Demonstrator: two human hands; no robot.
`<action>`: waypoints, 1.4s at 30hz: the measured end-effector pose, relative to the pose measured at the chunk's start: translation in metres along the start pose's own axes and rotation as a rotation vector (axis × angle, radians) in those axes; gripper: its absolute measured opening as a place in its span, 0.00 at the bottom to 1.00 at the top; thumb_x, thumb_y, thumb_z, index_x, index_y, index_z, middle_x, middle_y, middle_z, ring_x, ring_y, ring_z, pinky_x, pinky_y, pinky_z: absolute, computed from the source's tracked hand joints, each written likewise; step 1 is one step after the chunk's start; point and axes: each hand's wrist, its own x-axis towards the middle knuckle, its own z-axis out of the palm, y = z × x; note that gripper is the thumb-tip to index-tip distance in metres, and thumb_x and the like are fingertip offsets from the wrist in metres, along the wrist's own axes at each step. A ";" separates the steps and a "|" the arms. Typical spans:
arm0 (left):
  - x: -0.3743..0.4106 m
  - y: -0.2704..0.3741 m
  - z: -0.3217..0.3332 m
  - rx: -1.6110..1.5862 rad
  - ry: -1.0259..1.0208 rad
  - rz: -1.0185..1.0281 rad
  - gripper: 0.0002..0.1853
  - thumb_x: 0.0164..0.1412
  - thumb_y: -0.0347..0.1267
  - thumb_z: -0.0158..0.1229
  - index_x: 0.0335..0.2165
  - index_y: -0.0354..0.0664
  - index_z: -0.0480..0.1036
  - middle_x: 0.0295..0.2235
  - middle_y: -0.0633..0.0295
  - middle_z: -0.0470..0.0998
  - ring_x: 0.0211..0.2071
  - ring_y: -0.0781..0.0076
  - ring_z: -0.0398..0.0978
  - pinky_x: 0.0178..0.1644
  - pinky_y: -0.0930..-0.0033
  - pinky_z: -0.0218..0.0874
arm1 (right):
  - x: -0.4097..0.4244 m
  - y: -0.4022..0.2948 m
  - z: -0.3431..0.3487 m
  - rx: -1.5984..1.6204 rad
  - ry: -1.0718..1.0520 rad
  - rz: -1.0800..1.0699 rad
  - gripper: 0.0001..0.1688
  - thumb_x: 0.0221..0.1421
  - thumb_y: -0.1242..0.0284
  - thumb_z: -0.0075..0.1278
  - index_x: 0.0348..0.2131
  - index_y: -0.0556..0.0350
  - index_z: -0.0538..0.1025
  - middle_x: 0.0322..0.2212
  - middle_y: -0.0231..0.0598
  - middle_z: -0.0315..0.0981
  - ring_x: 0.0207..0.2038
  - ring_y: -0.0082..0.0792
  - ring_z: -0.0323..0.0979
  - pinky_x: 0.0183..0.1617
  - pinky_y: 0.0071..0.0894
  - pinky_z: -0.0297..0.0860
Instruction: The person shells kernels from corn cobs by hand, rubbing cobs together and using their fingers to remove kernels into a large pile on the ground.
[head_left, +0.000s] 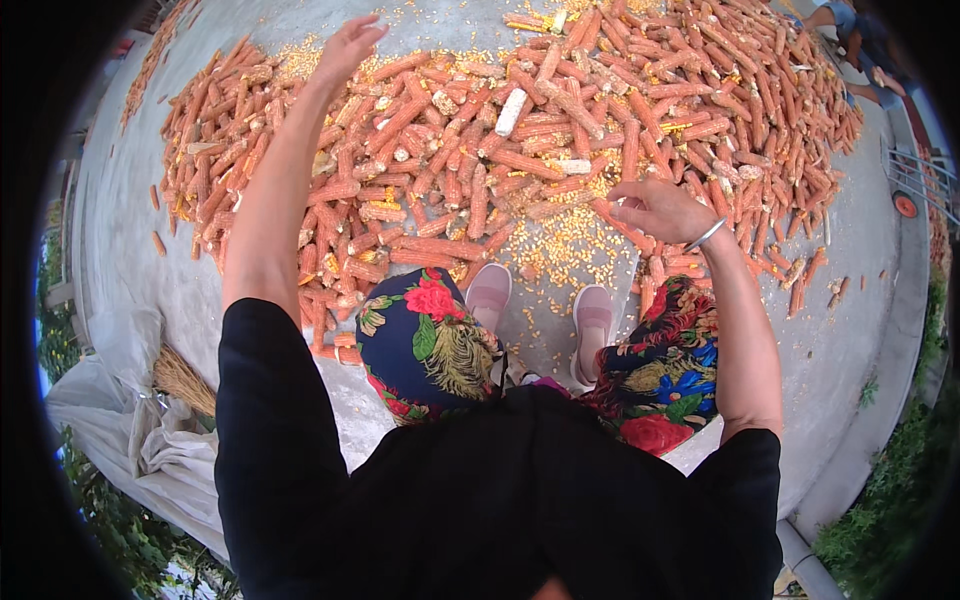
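Observation:
My left hand (349, 49) reaches far forward over the back of a heap of corn cobs (442, 150), with its fingers spread and nothing in them. Closer to me, my right hand (666, 211) hovers over the heap's near side. Its fingers are bent and apart, and I see nothing held in them. A metal bangle (705, 235) circles that wrist. Most cobs are reddish and stripped, though a few carry rows of yellow kernels. Loose corn kernels (566, 236) lie scattered below and left of my right hand. One pale cob (511, 112) lies between my hands.
My pink shoes (489, 291) stand on the concrete floor (817, 375) at the heap's edge. A white plastic sheet (112, 420) and a straw broom (184, 381) are at left. Another person (862, 45) is beyond the heap at upper right, near a wheeled metal frame (926, 184).

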 end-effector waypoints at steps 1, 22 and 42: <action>-0.017 -0.027 0.033 0.149 -0.136 -0.083 0.34 0.56 0.46 0.57 0.56 0.43 0.60 0.55 0.49 0.64 0.56 0.56 0.63 0.59 0.57 0.56 | -0.002 -0.002 0.000 -0.001 0.018 -0.012 0.25 0.56 0.57 0.45 0.42 0.60 0.74 0.28 0.49 0.77 0.34 0.43 0.76 0.42 0.37 0.69; -0.154 -0.178 0.217 0.574 0.143 -0.210 0.62 0.35 0.42 0.73 0.59 0.32 0.41 0.48 0.40 0.59 0.48 0.41 0.63 0.50 0.48 0.58 | -0.016 -0.014 -0.006 -0.054 0.115 -0.082 0.20 0.55 0.62 0.47 0.40 0.60 0.72 0.26 0.49 0.76 0.35 0.52 0.73 0.41 0.49 0.67; -0.127 -0.171 0.199 0.504 -0.142 -0.356 0.62 0.33 0.38 0.70 0.61 0.67 0.37 0.52 0.34 0.52 0.49 0.36 0.64 0.52 0.49 0.61 | -0.024 -0.015 -0.007 -0.005 0.113 -0.031 0.21 0.55 0.61 0.46 0.41 0.58 0.72 0.27 0.53 0.74 0.34 0.53 0.73 0.40 0.47 0.67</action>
